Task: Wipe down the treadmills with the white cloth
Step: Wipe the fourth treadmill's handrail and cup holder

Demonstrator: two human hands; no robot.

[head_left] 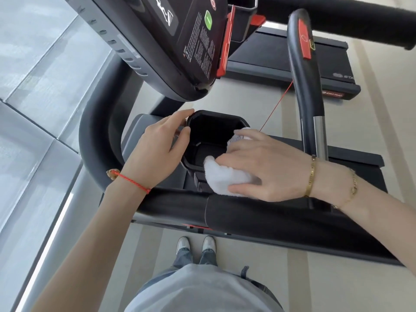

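Observation:
A black treadmill fills the view, its console [171, 41] tilted at the top and its padded handrail [258, 215] running across below my hands. Between them sits a black cup holder [213, 124]. My right hand [267, 167] grips the bunched white cloth [225, 176] and presses it against the cup holder's right near rim. My left hand [155, 147] rests on the holder's left rim, fingers curled over its edge.
A second treadmill's deck [281, 57] lies beyond, at the upper right. An upright handle [304, 70] with a red pad stands to the right, and a thin red cord [276, 106] hangs from the console. Glass panels [40, 86] run along the left. My feet [195, 244] stand on beige floor.

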